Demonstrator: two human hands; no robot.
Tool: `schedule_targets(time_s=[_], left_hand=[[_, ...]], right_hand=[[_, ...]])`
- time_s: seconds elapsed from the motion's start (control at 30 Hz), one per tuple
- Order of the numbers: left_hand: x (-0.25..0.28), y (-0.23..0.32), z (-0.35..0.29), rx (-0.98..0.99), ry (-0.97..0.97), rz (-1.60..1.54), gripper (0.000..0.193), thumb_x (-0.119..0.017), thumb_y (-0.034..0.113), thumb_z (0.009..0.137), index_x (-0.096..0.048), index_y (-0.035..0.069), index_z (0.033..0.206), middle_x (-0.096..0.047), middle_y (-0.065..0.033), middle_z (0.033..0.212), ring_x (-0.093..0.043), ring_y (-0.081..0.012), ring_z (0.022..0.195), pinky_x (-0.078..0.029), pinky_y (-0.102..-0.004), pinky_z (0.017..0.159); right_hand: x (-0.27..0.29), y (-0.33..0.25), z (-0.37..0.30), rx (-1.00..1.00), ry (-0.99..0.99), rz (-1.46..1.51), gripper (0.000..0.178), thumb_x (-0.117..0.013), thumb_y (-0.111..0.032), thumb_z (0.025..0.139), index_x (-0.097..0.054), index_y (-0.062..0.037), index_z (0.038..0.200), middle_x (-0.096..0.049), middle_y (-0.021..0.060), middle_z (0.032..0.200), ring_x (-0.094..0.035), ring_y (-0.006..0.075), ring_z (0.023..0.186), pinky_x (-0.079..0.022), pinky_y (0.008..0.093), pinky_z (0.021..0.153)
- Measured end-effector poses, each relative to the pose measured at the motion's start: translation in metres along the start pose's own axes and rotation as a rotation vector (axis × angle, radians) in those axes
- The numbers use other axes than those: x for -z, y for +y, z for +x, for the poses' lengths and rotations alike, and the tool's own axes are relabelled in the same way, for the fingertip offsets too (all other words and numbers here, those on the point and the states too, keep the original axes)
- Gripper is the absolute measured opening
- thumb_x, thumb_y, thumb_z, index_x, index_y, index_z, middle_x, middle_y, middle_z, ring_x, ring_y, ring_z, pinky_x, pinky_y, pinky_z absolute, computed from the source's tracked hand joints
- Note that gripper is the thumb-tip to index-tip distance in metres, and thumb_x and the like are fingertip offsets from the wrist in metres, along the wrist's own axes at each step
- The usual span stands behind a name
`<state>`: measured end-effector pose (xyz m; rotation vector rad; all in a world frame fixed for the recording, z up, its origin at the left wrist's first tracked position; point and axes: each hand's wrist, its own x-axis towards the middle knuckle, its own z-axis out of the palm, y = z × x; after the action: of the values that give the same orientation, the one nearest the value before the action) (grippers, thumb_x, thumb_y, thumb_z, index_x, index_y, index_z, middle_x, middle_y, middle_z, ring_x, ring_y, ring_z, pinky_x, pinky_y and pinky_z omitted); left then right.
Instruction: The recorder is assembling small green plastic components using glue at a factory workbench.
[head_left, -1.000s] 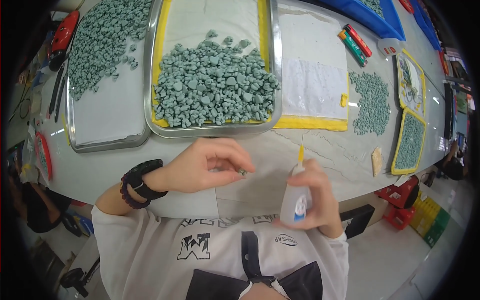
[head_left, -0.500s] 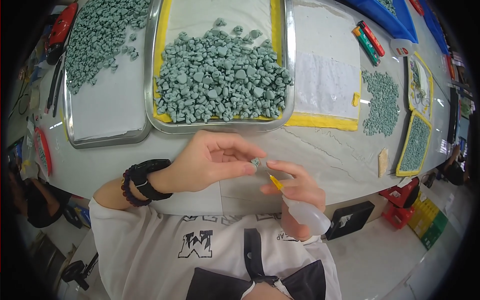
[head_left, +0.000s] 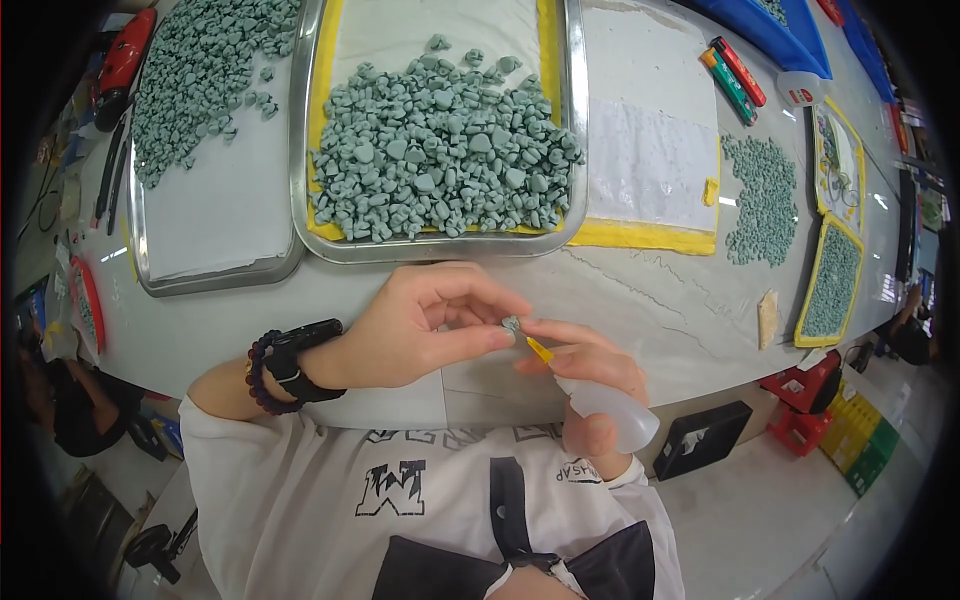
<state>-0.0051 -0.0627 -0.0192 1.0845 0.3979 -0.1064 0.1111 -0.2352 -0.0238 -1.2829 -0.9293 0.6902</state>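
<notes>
Between thumb and fingertips, my left hand [head_left: 430,320] pinches a small grey-green moulded piece [head_left: 511,325]. My right hand [head_left: 590,365] is wrapped round a translucent white squeeze bottle [head_left: 622,418] with a thin needle tip on a yellow base [head_left: 539,349]. The needle tip points up and left, close to the piece; whether it touches cannot be told. My right index fingertip is at the piece's right side. Just beyond my hands, a metal tray [head_left: 430,249] holds a heap of similar grey-green pieces [head_left: 440,150].
Left stands a second tray [head_left: 215,275] with more pieces on white paper. Rightward lie a yellow-edged white sheet [head_left: 650,170], green and red cutters or pens [head_left: 735,80], a small-piece pile [head_left: 760,200] and a yellow-rimmed tray [head_left: 829,280]. A blue bin [head_left: 800,45] is at the far right.
My right hand has moved left with the squeeze bottle, bringing the needle tip and index finger up to the piece. My left hand has stayed nearly still.
</notes>
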Motion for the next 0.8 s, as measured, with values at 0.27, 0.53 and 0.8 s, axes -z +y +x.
schedule_targets(time_s=[0.27,0.53,0.8], left_hand=[[0.001,-0.0017,-0.0001,-0.012,-0.007,0.022,0.03,-0.058,-0.011,0.081,-0.058,-0.003,0.11,-0.055,-0.0073,0.102,-0.056,-0.0112,0.094,-0.048,-0.024,0.08],[0.0015,-0.0012,-0.0002,0.012,-0.013,0.015,0.029,-0.058,-0.01,0.081,-0.058,-0.003,0.109,-0.056,-0.0071,0.103,-0.056,-0.0106,0.095,-0.048,-0.0236,0.08],[0.0027,0.0012,-0.0008,0.056,-0.004,-0.008,0.029,-0.057,-0.01,0.082,-0.057,-0.003,0.11,-0.057,-0.0068,0.104,-0.057,-0.0102,0.095,-0.048,-0.0234,0.081]], right_hand=[[-0.0009,-0.0004,0.0012,-0.013,-0.005,-0.014,0.053,-0.04,-0.052,0.09,-0.053,-0.0012,0.095,-0.06,0.0304,0.083,-0.063,0.0413,0.087,-0.055,0.0449,0.067],[0.0012,0.0019,-0.001,0.017,0.005,0.008,0.052,-0.043,-0.052,0.089,-0.053,-0.0012,0.095,-0.063,0.0221,0.082,-0.063,0.0427,0.088,-0.055,0.0438,0.067],[-0.0026,-0.0014,-0.0027,-0.066,0.055,0.042,0.053,-0.043,-0.052,0.089,-0.053,-0.0001,0.094,-0.061,0.0196,0.081,-0.061,0.0443,0.09,-0.057,0.0428,0.061]])
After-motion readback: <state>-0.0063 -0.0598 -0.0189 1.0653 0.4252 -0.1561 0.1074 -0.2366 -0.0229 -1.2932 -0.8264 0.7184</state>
